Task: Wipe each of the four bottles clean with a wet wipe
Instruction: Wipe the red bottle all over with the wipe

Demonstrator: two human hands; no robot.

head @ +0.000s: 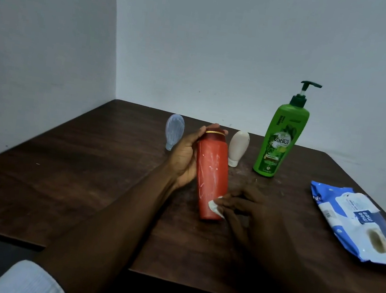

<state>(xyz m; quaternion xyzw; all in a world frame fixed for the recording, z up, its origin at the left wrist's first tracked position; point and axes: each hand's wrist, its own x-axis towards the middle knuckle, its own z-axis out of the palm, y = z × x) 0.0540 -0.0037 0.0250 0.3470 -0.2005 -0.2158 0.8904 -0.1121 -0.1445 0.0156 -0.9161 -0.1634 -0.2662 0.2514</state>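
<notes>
Left grip (184,155) noted closed round the upper half of the red bottle (211,173), palm against its left side, fingertips seen curling past the gold-banded cap on the far side. Right grip (251,214) noted with fingers bent onto a small white wet wipe (216,206), which is pressed against the lower right side of the red bottle, close to its base. Much of the wipe is hidden under the fingers.

Red bottle is held over the middle of the dark wooden table (87,170), leaning slightly, cap away from the camera and base toward it. Whether the base touches the table cannot be told. White streaks are seen on its front face.

Three other bottles are stood in a row behind it, toward the far edge. Clear bluish bottle (174,132) is set cap-down at the left, just behind the left grip. White bottle (238,148) is set cap-down just right of the red bottle's cap. Green pump bottle (280,142) is stood upright further right, nozzle pointed right.

Pack of wipes (357,225), blue and white, is laid flat near the right edge of the table, apart from the right grip. Pale cloth (29,282) is seen at the lower left corner
</notes>
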